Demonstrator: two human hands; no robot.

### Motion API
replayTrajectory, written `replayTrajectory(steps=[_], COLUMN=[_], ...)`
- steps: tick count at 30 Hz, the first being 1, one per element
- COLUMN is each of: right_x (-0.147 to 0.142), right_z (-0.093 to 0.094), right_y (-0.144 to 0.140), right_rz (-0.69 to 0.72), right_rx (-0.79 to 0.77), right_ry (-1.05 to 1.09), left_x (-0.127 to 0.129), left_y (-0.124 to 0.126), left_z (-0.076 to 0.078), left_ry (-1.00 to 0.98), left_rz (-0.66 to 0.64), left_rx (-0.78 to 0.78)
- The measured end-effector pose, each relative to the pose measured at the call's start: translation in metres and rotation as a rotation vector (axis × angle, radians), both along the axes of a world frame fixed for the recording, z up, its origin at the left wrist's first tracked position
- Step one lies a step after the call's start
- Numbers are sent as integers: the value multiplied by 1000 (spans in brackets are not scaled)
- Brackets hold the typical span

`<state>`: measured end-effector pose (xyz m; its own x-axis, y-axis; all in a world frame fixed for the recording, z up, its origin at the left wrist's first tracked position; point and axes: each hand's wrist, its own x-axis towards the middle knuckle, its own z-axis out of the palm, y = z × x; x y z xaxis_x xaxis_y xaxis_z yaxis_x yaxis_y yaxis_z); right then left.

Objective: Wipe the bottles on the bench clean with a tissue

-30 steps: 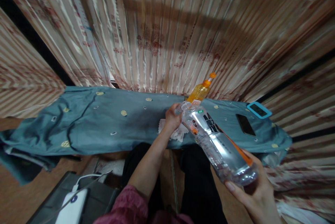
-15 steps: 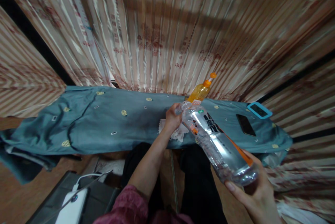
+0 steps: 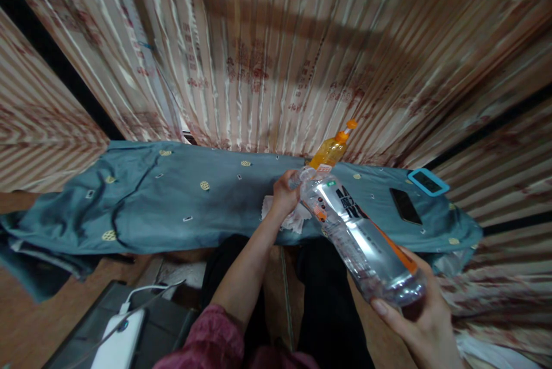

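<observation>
1. Clear plastic bottle [image 3: 360, 239] is held in the air over the person's lap, at the near edge of the worktop [image 3: 172, 196]. Long axis runs diagonally: base low and near at lower right, neck pointing up and away toward the upper left.
2. Right hand [image 3: 420, 323] cups the base from below, fingers curled closed around the bottle.
3. Left hand [image 3: 284, 193] is closed around the neck and cap end; a crumpled white cloth [image 3: 293, 220] lies just beneath it on the blue-covered worktop.
4. Orange bottle [image 3: 330, 150] stands tilted right behind the clear one's neck.
5. Dark phone [image 3: 405, 206] and a blue-framed device [image 3: 428, 181] lie to the right, well apart from both hands.
6. Cap itself is hidden by the left fingers; the label print is too blurred to read. The right wrist is cut off by the frame.
</observation>
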<state>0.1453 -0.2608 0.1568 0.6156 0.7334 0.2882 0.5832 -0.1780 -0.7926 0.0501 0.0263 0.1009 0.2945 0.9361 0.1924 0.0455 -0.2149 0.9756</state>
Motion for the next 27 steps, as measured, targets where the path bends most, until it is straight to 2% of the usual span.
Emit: replayTrajectory(steps=[5,11,17,21,27], right_x=[2,14,8,13,10], right_z=[-2,-7,-5,-7,-8], right_y=[-1,-7,-4,-6,-5], right_rz=[-26,81,-2,43,5], right_rx=[24,-16,22,-23,-3], right_ry=[50,-64,34,-4,37], left_x=[0,0,2,3,2], left_y=[1,1,1,2,1], left_z=[-1,-1,-2,-3,-2], left_ry=[4,7,-2,1,-14], left_rz=[2,4,16,19,9], left_rx=[7,10,16,10,10])
